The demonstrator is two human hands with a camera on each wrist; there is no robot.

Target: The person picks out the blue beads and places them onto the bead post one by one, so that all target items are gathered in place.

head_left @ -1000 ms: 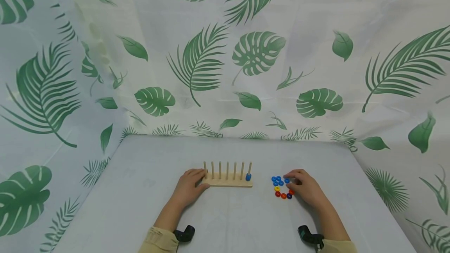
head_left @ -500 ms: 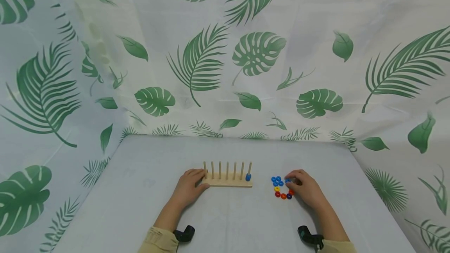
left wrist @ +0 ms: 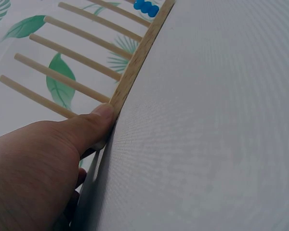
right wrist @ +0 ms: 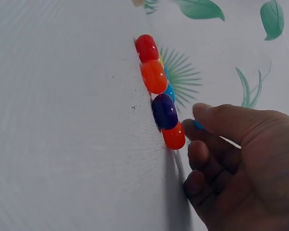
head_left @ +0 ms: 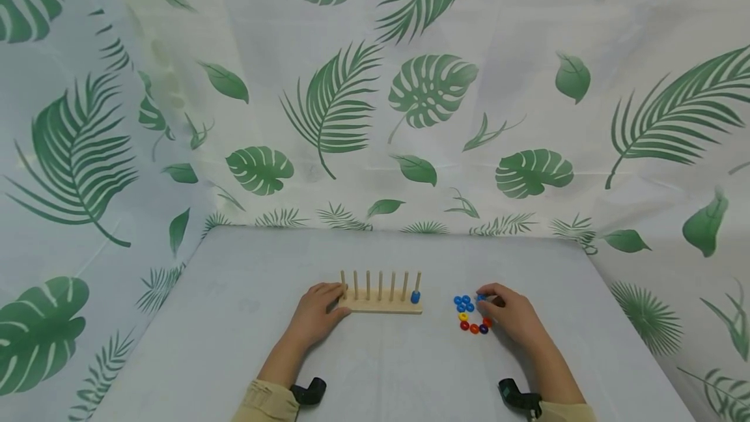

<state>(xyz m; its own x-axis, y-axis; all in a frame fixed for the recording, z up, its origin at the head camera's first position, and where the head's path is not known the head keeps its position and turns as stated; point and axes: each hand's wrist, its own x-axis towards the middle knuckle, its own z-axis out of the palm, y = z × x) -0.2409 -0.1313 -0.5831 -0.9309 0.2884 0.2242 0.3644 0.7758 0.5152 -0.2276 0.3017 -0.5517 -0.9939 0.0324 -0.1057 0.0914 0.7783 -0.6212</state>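
A wooden peg rack [head_left: 383, 307] with a row of upright pegs stands mid-table. My left hand [head_left: 316, 312] grips its left end, the thumb [left wrist: 98, 120] on the near edge in the left wrist view. Several blue beads [left wrist: 146, 7] are stacked on the rightmost peg. To the right of the rack, my right hand [head_left: 511, 312] pinches a blue bead [right wrist: 198, 124] between thumb and forefinger; the fingers hide most of it. Next to that hand lie loose blue beads [head_left: 461, 301], a yellow bead [head_left: 463, 316], a red bead [right wrist: 147, 48], orange beads [right wrist: 154, 77] and a dark purple bead [right wrist: 164, 111].
A pale cloth covers the table [head_left: 410, 370]. Behind it and along both sides hangs a white curtain [head_left: 351, 194] with green leaf prints. Black wrist cameras [head_left: 310, 391] sit near both sleeves.
The right fingers have closed in on the blue bead and shifted slightly to the right with it. The left hand and the rack have stayed in place.
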